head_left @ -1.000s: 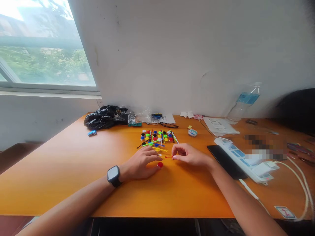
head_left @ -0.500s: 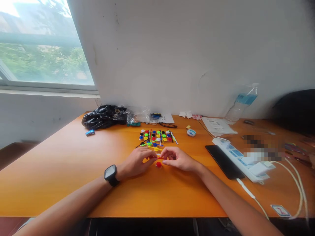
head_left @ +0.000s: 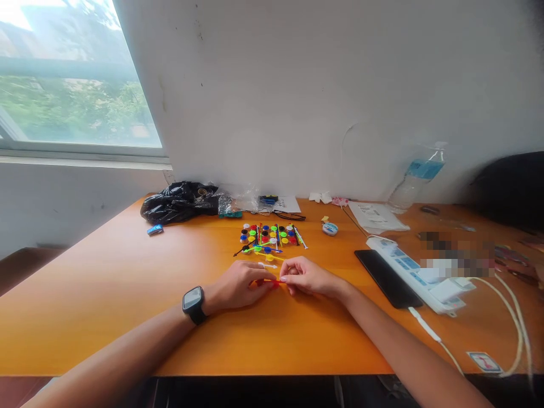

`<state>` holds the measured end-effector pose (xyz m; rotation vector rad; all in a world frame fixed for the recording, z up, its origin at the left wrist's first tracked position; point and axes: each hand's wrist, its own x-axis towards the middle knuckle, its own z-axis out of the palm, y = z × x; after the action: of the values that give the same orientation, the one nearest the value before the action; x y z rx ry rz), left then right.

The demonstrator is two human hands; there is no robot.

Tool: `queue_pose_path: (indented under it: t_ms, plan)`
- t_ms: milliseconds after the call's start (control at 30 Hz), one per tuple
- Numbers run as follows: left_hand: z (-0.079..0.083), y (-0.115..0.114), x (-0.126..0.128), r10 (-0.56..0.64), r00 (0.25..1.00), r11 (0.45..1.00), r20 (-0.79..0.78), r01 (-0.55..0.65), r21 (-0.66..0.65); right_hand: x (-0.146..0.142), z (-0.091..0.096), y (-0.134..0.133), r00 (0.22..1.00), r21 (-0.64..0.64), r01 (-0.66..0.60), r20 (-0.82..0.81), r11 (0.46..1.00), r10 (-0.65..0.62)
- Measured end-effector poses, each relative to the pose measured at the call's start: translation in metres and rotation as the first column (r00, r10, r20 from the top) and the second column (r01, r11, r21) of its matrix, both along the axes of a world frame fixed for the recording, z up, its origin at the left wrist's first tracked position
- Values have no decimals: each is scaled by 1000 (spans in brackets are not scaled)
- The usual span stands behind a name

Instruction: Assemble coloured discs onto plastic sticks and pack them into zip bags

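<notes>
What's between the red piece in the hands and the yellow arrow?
A white arrow, lying on the table; the head view shows it beyond the red piece, short of the yellow arrow.

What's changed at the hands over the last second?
The right hand, pinching the red arrow, has moved left to the left hand, whose fingers now reach the arrow too. The red disc, in plain view earlier, is now mostly hidden there; whether it's attached is unclear. The power strip and black phone stayed put.
</notes>
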<state>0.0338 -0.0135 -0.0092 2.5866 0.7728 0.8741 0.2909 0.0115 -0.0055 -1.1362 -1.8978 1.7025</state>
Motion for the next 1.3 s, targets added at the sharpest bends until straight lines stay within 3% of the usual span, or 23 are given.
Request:
queue_pose_path:
  t_ms: [333,700,1167,1300]
  plan:
    - [-3,1,4,-24,1000,998,-7,25,62,2,-10,5,999,66,13,-39,998,-11]
    - [2,-8,10,15,986,925,-165,49,377,2,-4,3,998,156,-58,35,986,54]
    - [-5,-6,12,45,973,954,-225,25,298,3,-1,4,995,232,-64,95,970,43]
    - [-3,-9,8,45,985,961,-168,3,278,5,4,4,990,303,-33,142,953,-11]
